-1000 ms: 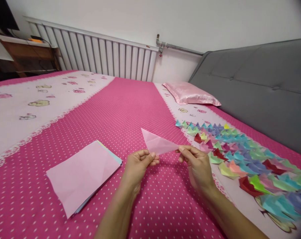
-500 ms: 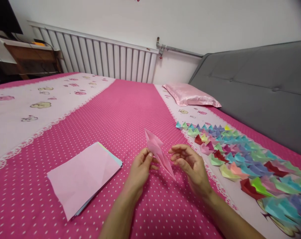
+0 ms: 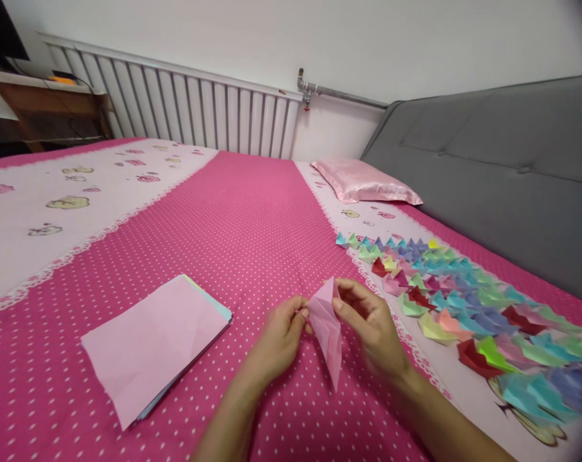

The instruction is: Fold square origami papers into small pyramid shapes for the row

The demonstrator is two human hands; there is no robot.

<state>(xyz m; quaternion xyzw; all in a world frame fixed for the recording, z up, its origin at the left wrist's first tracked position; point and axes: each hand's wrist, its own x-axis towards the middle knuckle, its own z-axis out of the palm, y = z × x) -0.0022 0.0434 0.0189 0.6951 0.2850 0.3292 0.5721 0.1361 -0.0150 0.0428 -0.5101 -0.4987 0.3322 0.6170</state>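
Observation:
A pink folded paper boat (image 3: 326,327) is held up over the polka-dot bedspread, one pointed end hanging down towards me. My left hand (image 3: 283,333) pinches its left side between thumb and fingers. On the other side, my right hand (image 3: 368,324) has thumb and fingers closed on the upper part of the paper. The fingertips behind the paper are partly hidden. To the left lies a stack of paper sheets (image 3: 158,346), pink on top, with blue and yellow edges showing below.
Rows of small coloured paper boats (image 3: 468,301) stand along the right of the bed. Behind them are a pink satin pillow (image 3: 365,181) and a grey padded headboard (image 3: 493,141). A white radiator (image 3: 185,102) lines the far wall, beside a wooden desk (image 3: 54,109) at left.
The pink paper boat has turned, its lower tip now pointing more straight down. My right hand, open beside it before, has closed on it. The view has shifted slightly.

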